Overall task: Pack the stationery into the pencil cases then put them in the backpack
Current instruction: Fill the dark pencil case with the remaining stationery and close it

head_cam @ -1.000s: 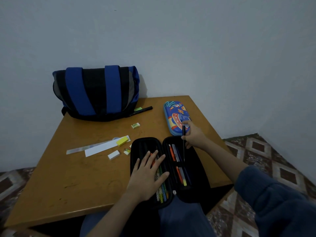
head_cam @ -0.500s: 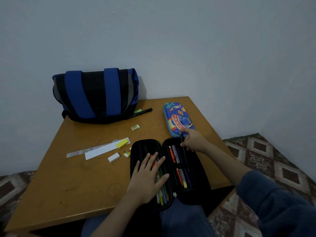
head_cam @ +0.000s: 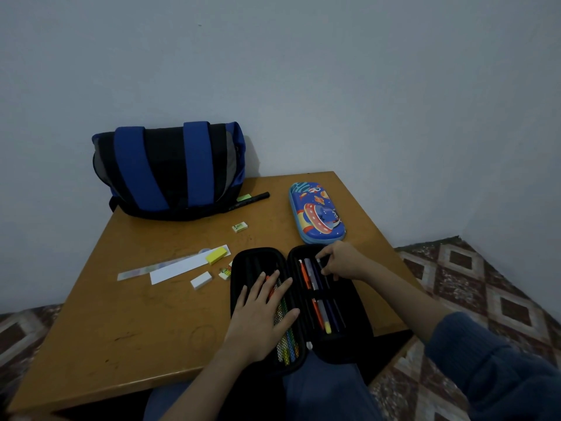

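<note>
Left of the open black pencil case (head_cam: 359, 332), an eraser (head_cam: 201, 280) lies unpacked on the table (head_cam: 121, 344). The left hand (head_cam: 261, 314) lies flat, fingers straight, on its left half, probably to steady it. The right hand (head_cam: 341, 259) pinches a dark pen (head_cam: 328, 284) over its right half.

Table (head_cam: 121, 329): smooth wood with a low sheen, faintly scuffed. Backpack (head_cam: 170, 168): matt woven cloth. Black case (head_cam: 243, 262): matt fabric, inside and at the rim. Blue case (head_cam: 315, 211): glossy moulded shell with a printed surface. Marker (head_cam: 252, 198): smooth black plastic. Pen (head_cam: 333, 308): smooth dark plastic. Ruler (head_cam: 136, 273): clear plastic. Strip (head_cam: 182, 268): matt white paper. Sleeve (head_cam: 491, 366): soft ribbed knit. Wall (head_cam: 303, 71): matt paint.
</note>
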Demonstrator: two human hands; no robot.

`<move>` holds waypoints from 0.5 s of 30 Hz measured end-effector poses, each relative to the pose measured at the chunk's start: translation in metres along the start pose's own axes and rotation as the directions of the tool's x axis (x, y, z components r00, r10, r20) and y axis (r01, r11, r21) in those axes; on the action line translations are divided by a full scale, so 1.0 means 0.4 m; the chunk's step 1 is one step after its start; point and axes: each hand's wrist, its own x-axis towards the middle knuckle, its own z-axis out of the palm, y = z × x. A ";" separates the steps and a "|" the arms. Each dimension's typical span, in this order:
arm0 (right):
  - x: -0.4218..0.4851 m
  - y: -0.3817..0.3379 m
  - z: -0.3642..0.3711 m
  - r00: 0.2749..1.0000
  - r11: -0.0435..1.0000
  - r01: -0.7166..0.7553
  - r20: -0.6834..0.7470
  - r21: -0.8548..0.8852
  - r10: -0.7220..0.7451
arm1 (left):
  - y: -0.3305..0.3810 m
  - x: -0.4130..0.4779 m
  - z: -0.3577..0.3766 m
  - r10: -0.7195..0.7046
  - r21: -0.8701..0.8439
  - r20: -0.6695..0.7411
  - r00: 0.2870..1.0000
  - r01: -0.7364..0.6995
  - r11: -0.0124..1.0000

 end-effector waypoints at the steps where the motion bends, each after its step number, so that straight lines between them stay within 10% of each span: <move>1: 0.001 -0.001 0.002 1.000 1.000 -0.001 -0.006 -0.008 0.001 | -0.001 -0.001 0.000 0.001 0.000 -0.003 1.000 -0.001 1.000; 15: -0.011 -0.027 -0.003 0.998 0.998 -0.055 0.037 -0.022 0.056 | 0.004 -0.005 -0.006 -0.010 0.005 0.018 1.000 0.010 1.000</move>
